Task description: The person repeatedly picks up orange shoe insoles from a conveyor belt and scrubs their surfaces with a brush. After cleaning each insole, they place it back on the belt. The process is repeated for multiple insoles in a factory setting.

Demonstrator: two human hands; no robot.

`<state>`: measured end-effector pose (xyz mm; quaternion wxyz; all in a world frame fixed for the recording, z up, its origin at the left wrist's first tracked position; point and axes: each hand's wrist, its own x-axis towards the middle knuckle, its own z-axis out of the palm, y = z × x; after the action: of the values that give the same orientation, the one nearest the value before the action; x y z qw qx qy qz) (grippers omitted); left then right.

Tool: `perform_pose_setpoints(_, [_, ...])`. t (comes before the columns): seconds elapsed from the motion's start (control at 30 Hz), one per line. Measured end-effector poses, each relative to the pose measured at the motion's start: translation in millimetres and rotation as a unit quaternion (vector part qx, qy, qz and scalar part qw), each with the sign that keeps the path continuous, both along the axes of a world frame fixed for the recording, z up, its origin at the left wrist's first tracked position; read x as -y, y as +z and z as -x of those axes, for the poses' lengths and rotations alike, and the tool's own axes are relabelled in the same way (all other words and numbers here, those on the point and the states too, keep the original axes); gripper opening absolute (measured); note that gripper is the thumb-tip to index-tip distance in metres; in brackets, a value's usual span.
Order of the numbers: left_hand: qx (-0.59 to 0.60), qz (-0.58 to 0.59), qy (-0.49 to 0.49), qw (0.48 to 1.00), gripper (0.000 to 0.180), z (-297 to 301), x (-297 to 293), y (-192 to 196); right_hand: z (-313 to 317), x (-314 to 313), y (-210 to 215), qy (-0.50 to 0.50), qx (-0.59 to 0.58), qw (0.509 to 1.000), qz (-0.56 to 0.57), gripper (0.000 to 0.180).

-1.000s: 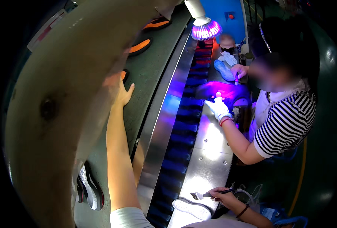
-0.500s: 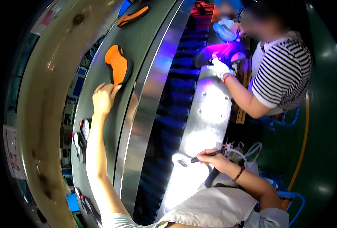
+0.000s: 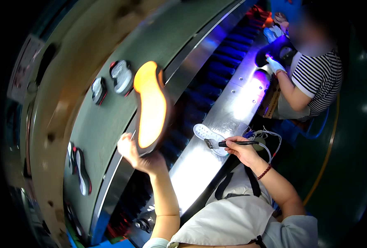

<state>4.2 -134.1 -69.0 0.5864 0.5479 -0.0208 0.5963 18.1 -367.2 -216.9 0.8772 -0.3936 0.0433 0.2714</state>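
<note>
My left hand (image 3: 144, 156) grips one end of a shoe sole (image 3: 152, 103), orange inside with a dark rim, and holds it up over the edge of the conveyor. Slight motion blurs that sole. In my right hand (image 3: 242, 149) is a black-handled brush (image 3: 237, 143), its dark, wide tip over a pale, perforated sole-shaped piece (image 3: 203, 131). That piece lies on the brightly lit metal bench (image 3: 187, 173) in front of me. Whether the brush tip touches it, I cannot tell.
Grey-and-black soles (image 3: 121, 77) lie in groups on the green conveyor belt (image 3: 109, 120). A metal rail (image 3: 187, 51) edges the belt. White tubes (image 3: 270, 134) hang beside my right hand. At the far right, a person in a striped shirt (image 3: 316, 78) handles a dark sole under purple light.
The orange sole has come off the belt in my left hand and moved toward me. The view has turned, and grey soles appear farther up the belt. My right hand still holds the brush.
</note>
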Motion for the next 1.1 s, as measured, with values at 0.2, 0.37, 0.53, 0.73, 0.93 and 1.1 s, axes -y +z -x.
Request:
perform_pose_setpoints(0.2, [-0.250, 0.333, -0.501, 0.759, 0.044, 26, -30, -5, 39, 4, 20, -0.016, 0.028, 0.998, 0.062, 0.022])
perform_pose_setpoints(0.37, [-0.199, 0.339, -0.542, 0.743, 0.056, 102, -38, -40, 41, 20, 26, -0.049, 0.042, 0.994, 0.086, 0.019])
perform_pose_setpoints(0.53, [-0.277, 0.345, -0.588, 0.677, 0.074, 128, -17, -68, 18, 20, 22, -0.046, 0.072, 0.991, 0.102, 0.017])
perform_pose_setpoints(0.73, [-0.098, 0.367, -0.612, 0.694, 0.087, 162, 6, -95, 8, 20, 48, 0.018, 0.101, 0.994, 0.025, 0.017])
perform_pose_setpoints(0.93, [-0.111, 0.370, -0.562, 0.732, 0.094, 125, 2, -83, 8, -11, 111, 0.165, 0.179, 0.969, -0.049, 0.021])
perform_pose_setpoints(1.1, [0.025, 0.455, -0.507, 0.732, 0.085, 121, 25, -94, 3, -65, 122, 0.262, 0.278, 0.922, 0.054, 0.020])
